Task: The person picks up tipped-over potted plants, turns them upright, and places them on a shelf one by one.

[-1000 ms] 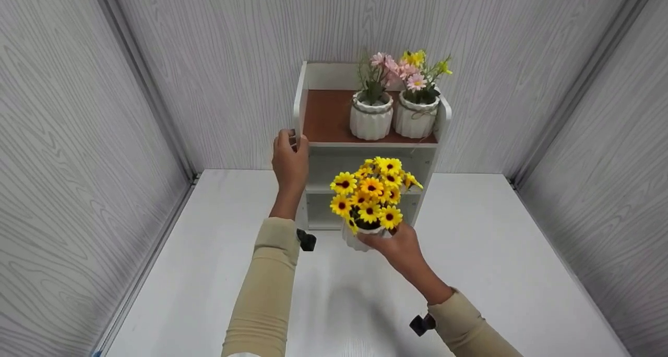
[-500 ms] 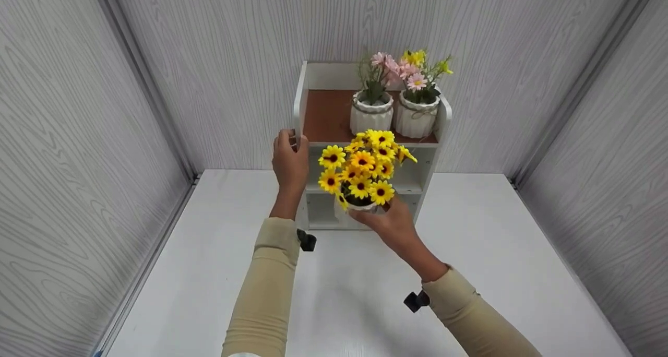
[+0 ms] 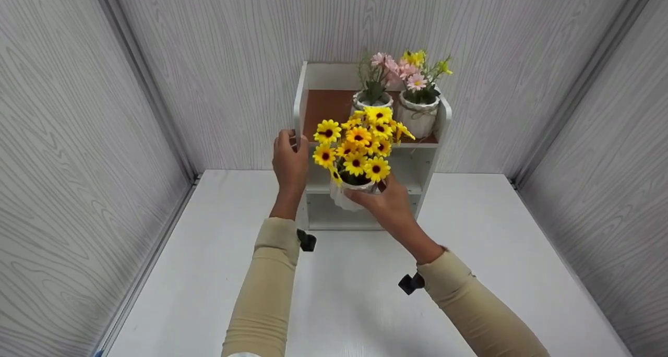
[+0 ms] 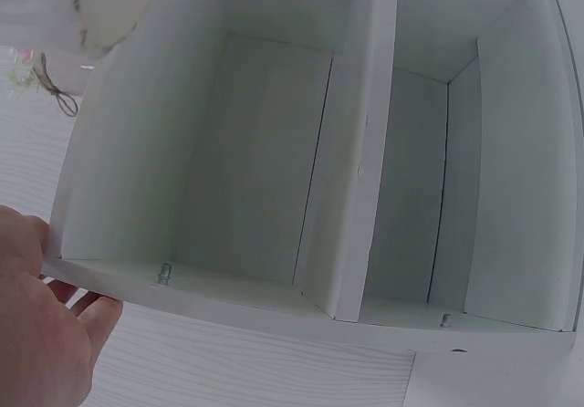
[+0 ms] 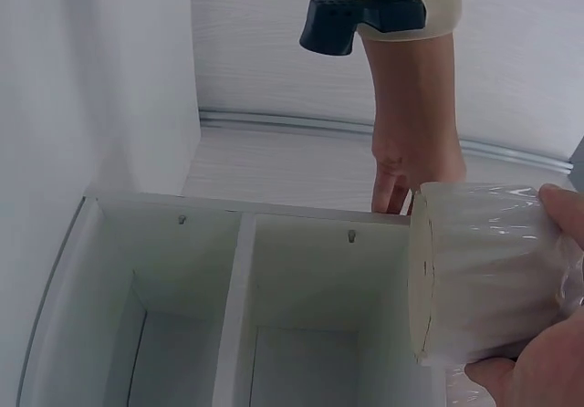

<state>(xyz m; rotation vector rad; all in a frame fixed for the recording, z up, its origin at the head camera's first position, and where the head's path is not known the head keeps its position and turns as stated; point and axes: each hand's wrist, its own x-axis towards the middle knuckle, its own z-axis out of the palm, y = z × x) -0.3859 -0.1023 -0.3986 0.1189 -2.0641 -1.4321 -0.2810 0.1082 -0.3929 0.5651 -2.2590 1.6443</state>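
Note:
My right hand (image 3: 389, 205) grips a white fluted flowerpot (image 3: 343, 198) of yellow sunflowers (image 3: 357, 148), held up in front of the shelf unit. In the right wrist view the flowerpot (image 5: 488, 270) lies between thumb and fingers, its base facing the shelf side. My left hand (image 3: 290, 161) holds the left side panel of the white shelf unit (image 3: 299, 104) just below the brown top board (image 3: 324, 109). The left wrist view shows those fingers curled around the panel's front edge (image 4: 210, 311). The flowerpot's base (image 4: 114, 5) shows at that view's upper left.
Two more white flowerpots stand at the right of the top board: one with pink flowers (image 3: 385, 64), partly behind the sunflowers, and one with pink and yellow flowers (image 3: 419, 118). Below are two compartments split by a middle board (image 4: 360, 170). Grey wood-grain walls (image 3: 235, 75) enclose the white table (image 3: 235, 195).
My right hand has lifted the sunflower pot upward and slightly left, from low before the shelf unit until the flowers overlap the top board's front edge. My left hand has stayed put.

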